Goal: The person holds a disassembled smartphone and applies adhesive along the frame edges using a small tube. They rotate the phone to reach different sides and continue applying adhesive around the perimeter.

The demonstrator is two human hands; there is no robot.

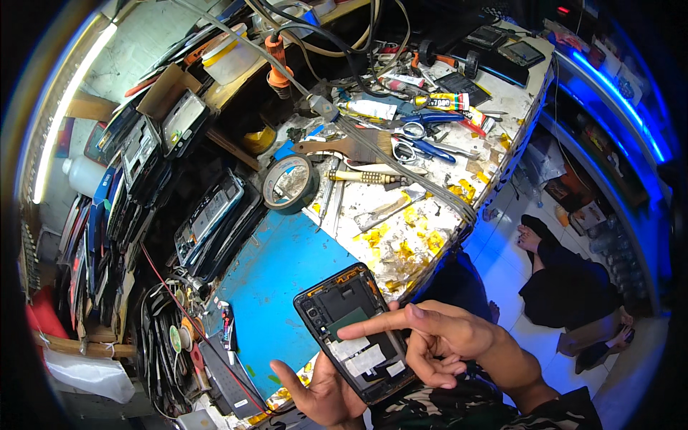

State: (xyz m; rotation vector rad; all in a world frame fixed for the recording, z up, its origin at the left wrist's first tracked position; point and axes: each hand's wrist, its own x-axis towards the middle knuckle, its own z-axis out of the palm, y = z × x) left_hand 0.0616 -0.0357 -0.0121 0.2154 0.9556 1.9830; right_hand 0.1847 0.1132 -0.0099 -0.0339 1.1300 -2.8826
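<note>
An opened smartphone point(342, 315) with its back cover off lies tilted over the near edge of the bench. Its dark inner frame, camera area and pale labels face up. My left hand point(326, 394) supports it from below, the thumb standing away from its left side; the other fingers are mostly hidden under it. Over the phone's right side is my right hand point(448, 337), its index finger stretched across the middle and the other fingers loosely curled near the right edge. Whether that fingertip touches the phone I cannot tell. Beneath and beyond the phone is a blue work mat point(279, 251).
Beyond the mat are a tape roll point(310, 188), a brush point(347, 146), blue-handled pliers point(433, 118), scissors point(405, 147) and glue tubes point(369, 109). Stacked phone parts point(215, 222) and a red cable point(197, 337) lie left. A person in dark clothes point(570, 283) sits at right.
</note>
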